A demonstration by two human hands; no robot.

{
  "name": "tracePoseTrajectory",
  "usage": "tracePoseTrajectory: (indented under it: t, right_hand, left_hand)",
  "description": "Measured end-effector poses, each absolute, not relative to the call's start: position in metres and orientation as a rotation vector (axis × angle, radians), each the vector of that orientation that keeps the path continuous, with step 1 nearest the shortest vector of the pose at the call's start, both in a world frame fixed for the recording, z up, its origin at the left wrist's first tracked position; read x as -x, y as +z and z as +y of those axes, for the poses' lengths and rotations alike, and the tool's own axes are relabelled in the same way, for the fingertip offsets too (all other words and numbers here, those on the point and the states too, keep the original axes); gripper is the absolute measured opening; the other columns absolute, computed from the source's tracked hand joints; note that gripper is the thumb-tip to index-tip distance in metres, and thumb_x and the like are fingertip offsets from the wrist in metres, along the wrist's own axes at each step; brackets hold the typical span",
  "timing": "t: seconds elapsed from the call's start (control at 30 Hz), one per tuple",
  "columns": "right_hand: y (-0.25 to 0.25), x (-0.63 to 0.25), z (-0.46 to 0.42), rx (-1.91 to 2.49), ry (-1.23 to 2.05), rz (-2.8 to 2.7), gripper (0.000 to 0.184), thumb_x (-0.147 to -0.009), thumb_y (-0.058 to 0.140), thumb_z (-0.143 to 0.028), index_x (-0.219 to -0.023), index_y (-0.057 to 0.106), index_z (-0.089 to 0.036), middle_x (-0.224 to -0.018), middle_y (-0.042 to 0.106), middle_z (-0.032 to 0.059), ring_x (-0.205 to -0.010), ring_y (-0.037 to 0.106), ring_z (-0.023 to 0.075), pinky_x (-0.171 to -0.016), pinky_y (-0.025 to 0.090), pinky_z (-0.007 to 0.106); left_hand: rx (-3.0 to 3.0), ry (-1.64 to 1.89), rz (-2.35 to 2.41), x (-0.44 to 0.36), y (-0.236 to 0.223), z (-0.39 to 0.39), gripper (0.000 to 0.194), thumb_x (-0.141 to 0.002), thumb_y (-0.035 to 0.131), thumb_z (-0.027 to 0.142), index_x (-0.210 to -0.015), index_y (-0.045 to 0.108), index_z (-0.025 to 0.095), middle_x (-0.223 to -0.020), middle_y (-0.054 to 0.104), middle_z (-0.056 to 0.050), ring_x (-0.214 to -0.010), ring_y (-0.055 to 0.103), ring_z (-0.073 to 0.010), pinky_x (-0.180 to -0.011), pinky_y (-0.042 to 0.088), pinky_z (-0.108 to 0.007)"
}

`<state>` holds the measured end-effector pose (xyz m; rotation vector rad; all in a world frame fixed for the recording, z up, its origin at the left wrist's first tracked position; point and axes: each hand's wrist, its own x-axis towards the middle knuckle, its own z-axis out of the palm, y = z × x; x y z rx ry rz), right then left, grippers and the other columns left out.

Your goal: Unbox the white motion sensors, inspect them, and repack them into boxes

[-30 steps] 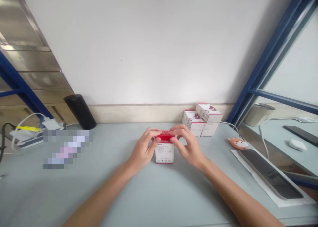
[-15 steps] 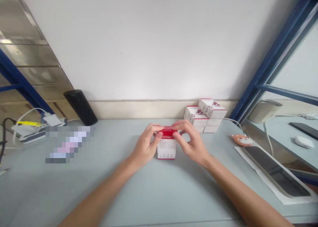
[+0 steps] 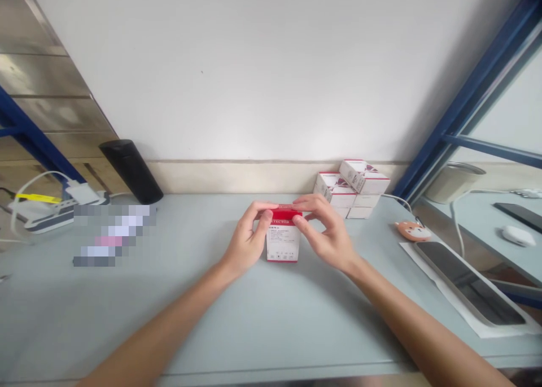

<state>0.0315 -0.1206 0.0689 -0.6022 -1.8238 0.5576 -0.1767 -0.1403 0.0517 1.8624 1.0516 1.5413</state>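
Note:
A small white and red cardboard box (image 3: 283,244) stands upright on the grey-blue table, its printed side facing me. My left hand (image 3: 250,233) grips the box's upper left edge, thumb on the front and fingers along the top. On the upper right edge, my right hand (image 3: 324,229) holds it the same way, with its thumb against the red band. The red top panel shows between the two hands; the back of the box is hidden.
Several similar boxes (image 3: 363,185) are stacked by the wall at right. A phone (image 3: 468,283) lies on white paper, near an orange animal-faced case (image 3: 411,231). To the left stand a black cylinder (image 3: 132,172), a power strip (image 3: 63,211) with cables, and a blurred-out item (image 3: 116,235).
The camera view has shifted slightly, so everything sits a little higher in the picture. Both hands stay on the box; the fingers at its top have moved only slightly.

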Motion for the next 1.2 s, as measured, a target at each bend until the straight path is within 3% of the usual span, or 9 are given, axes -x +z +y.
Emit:
tracePoseTrajectory:
  t: [0.23, 0.87, 1.2]
  right_hand:
    - [0.067, -0.03, -0.123, 0.607, 0.471, -1.851, 0.01, -0.104, 0.062, -0.032, -0.111, 0.068, -0.029, -0.12, 0.066, 0.0091, -0.113, 0.065, 0.0242, -0.079, 0.061, 0.038]
    - [0.066, -0.029, -0.119, 0.615, 0.929, -1.617, 0.015, -0.1, 0.069, -0.043, -0.103, 0.072, -0.029, -0.122, 0.066, 0.0065, -0.114, 0.067, 0.0224, -0.097, 0.059, 0.041]
    - [0.073, -0.035, -0.12, 0.556, 0.579, -1.835, 0.009, -0.103, 0.063, -0.035, -0.107, 0.068, -0.029, -0.117, 0.067, 0.0086, -0.113, 0.066, 0.0242, -0.089, 0.06, 0.041]
  left_hand:
    - [-2.041, 1.583, 1.029, 0.179, 0.052, -0.14, 0.028, -0.11, 0.045, 0.045, -0.121, 0.064, 0.026, -0.121, 0.068, -0.007, -0.113, 0.067, -0.0204, -0.098, 0.055, -0.036]
    - [-2.125, 1.511, 1.008, 0.178, 0.061, -0.143, 0.027, -0.11, 0.048, 0.041, -0.127, 0.063, 0.027, -0.125, 0.067, -0.007, -0.115, 0.065, -0.02, -0.098, 0.053, -0.034]
    - [-2.146, 1.555, 0.999, 0.181, 0.055, -0.138, 0.024, -0.11, 0.049, 0.04, -0.122, 0.064, 0.026, -0.125, 0.067, -0.007, -0.116, 0.066, -0.0201, -0.098, 0.054, -0.035]
